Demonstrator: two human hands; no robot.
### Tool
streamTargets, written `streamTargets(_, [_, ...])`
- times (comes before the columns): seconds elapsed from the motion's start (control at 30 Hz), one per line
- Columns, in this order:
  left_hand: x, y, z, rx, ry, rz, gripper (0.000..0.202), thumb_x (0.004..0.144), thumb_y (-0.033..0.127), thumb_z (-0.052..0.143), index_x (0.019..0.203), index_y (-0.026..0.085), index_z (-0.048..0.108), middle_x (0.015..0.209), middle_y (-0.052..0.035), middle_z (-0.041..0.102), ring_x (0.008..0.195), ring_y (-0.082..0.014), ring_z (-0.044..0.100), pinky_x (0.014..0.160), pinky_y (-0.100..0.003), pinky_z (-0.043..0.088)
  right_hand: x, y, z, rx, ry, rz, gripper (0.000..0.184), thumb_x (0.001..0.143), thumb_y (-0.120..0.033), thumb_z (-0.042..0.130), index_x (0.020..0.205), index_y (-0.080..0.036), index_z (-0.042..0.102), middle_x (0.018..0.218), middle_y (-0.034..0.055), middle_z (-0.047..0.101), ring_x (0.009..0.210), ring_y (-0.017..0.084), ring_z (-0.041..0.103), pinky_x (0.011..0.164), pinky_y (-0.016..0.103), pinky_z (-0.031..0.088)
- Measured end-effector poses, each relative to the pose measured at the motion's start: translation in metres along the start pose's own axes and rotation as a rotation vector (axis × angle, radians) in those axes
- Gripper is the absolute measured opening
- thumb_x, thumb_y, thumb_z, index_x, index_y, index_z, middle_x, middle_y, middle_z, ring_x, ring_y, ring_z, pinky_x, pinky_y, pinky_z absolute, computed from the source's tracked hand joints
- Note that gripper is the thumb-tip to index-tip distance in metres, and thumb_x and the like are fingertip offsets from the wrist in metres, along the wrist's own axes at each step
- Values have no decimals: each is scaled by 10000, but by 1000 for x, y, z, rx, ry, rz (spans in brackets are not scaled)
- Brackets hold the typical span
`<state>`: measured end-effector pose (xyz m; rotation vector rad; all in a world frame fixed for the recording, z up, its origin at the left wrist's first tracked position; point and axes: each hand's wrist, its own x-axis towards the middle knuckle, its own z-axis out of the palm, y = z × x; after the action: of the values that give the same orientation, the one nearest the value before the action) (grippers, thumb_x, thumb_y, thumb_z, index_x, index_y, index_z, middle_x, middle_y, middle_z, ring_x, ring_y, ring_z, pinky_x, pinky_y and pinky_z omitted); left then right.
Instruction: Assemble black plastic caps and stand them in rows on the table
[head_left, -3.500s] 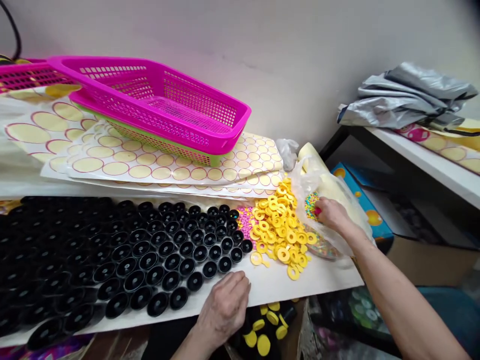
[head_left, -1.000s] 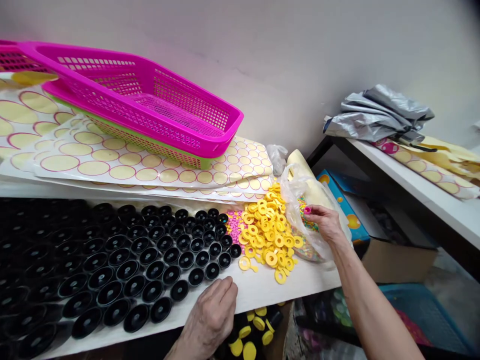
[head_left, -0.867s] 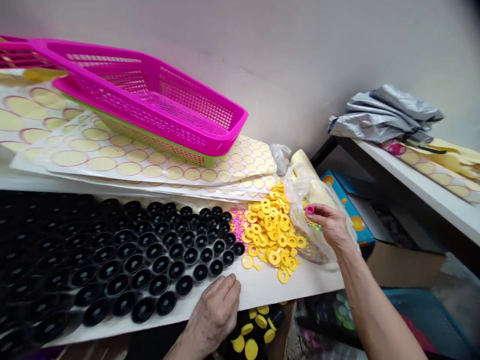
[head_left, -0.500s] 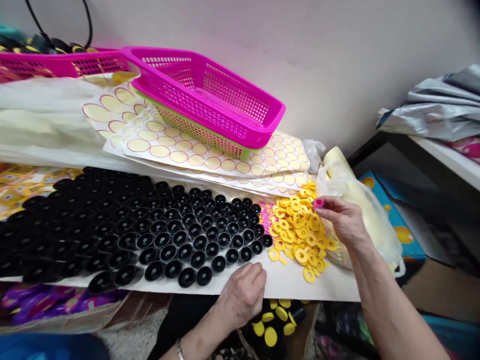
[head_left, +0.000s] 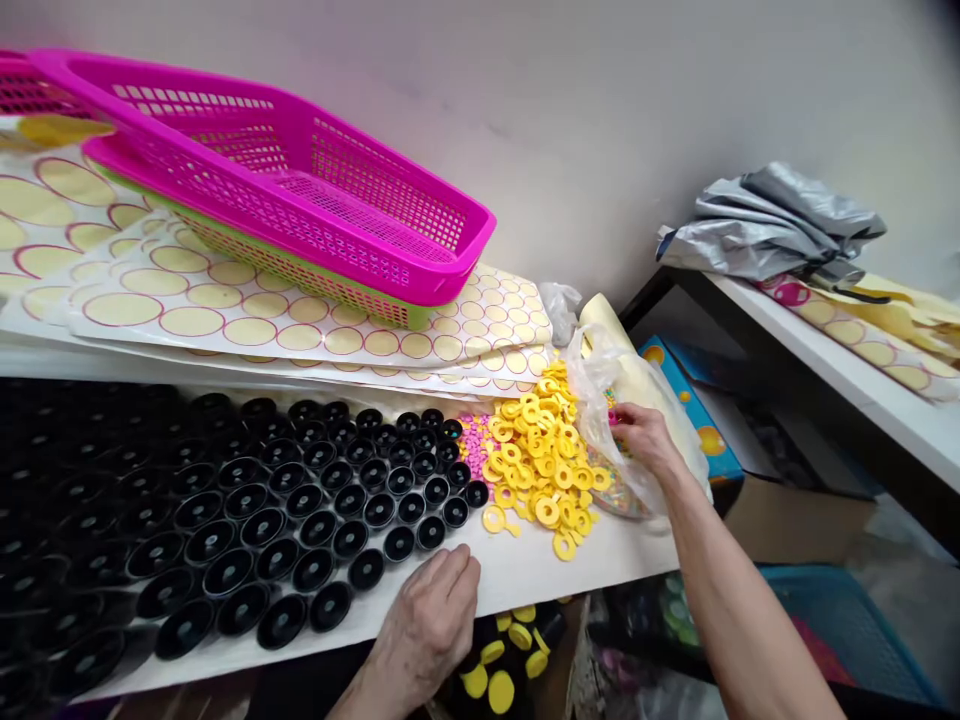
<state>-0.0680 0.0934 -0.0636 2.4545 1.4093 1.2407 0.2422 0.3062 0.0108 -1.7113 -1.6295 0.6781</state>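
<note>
My right hand (head_left: 643, 436) reaches into the mouth of a clear plastic bag (head_left: 596, 385) at the table's right end. Its fingers pinch a small pink cup (head_left: 613, 416), mostly hidden by the fingertips. Small coloured beads (head_left: 621, 490) show through the bag. My left hand (head_left: 435, 610) is closed at the front edge of the table; whatever its curled fingers hold, if anything, is hidden. Rows of round black cups (head_left: 317, 526) stand open side up to its left. Between the hands lies a heap of yellow plastic rings with tabs (head_left: 544, 450), beside small pink beads (head_left: 475, 445).
Pink (head_left: 375, 240) and green baskets rest on sticker sheets (head_left: 255, 330) along the wall. Below the table edge, a box holds yellow-topped pieces (head_left: 501, 690). On the right stand a white shelf (head_left: 825, 345) with silver bags (head_left: 772, 220) and a blue box (head_left: 694, 410).
My right hand has moved from above the yellow rings into the plastic bag, carrying the pink cup. The view has swung right. My left hand stays closed by the table's front edge.
</note>
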Motion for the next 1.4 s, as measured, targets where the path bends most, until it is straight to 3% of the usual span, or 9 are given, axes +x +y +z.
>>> streamTargets(0.13, [0, -1, -1, 24, 5, 25, 214, 840, 23, 420, 971, 124, 556, 881, -101, 612, 820, -193, 589, 705, -326, 538, -10, 3, -5, 188, 72, -22, 355, 558, -428, 751, 774, -162, 659, 684, 20, 659, 626, 168, 604, 621, 319, 489])
streamTargets(0.33, [1, 1, -1, 28, -6, 16, 219, 843, 33, 416, 975, 130, 560, 892, -100, 608, 821, -182, 585, 726, -317, 537, -25, -14, -7, 265, 75, -41, 334, 537, -393, 763, 778, -184, 666, 771, 40, 684, 728, 198, 634, 700, 346, 508])
streamTargets(0.47, [2, 3, -4, 15, -47, -12, 209, 843, 36, 404, 941, 124, 567, 859, -100, 599, 783, -177, 576, 699, -314, 538, -21, -24, -7, 134, 43, -9, 297, 586, -350, 735, 831, -191, 681, 853, 46, 691, 842, 229, 631, 764, 351, 487])
streamTargets(0.63, [2, 2, -3, 23, -20, -11, 206, 844, 37, 410, 938, 127, 570, 862, -101, 602, 801, -183, 583, 707, -316, 536, -2, -14, -8, -145, 59, 117, 158, 744, -303, 688, 779, -151, 662, 941, 89, 668, 1026, 258, 580, 881, 408, 432])
streamTargets(0.8, [0, 1, -1, 26, -11, 11, 201, 833, 24, 431, 950, 117, 565, 880, -107, 612, 813, -197, 583, 704, -329, 534, 11, -1, -2, -132, -27, 124, 230, 881, -337, 581, 1006, -147, 622, 1051, 44, 627, 932, 188, 608, 803, 365, 506])
streamTargets(0.93, [-1, 0, -2, 30, 0, 19, 225, 824, 7, 430, 972, 109, 565, 889, -105, 617, 796, -193, 577, 697, -328, 533, 4, 2, -2, 60, 9, 64, 228, 871, -340, 594, 920, -119, 619, 882, 21, 644, 760, 139, 622, 695, 316, 526])
streamTargets(1.03, [0, -2, -1, 44, 33, 53, 240, 824, 6, 423, 992, 101, 565, 912, -113, 620, 812, -196, 579, 713, -331, 533, -8, -1, -8, 217, 81, 0, 279, 724, -378, 721, 821, -133, 628, 756, 12, 656, 679, 138, 623, 670, 313, 521])
streamTargets(1.13, [0, -3, -1, 49, 28, 50, 234, 830, 15, 419, 981, 113, 569, 905, -108, 616, 810, -190, 576, 713, -322, 530, -24, -17, -10, 348, 100, -61, 313, 568, -354, 796, 767, -159, 653, 724, 18, 671, 671, 163, 627, 654, 318, 513])
streamTargets(1.4, [3, 7, -6, 35, -90, -46, 208, 823, 30, 397, 878, 133, 569, 785, -85, 579, 690, -175, 531, 611, -308, 521, -65, -94, 40, 436, -159, -124, 220, 602, -268, 774, 803, -211, 707, 800, 17, 683, 748, 167, 626, 694, 299, 512])
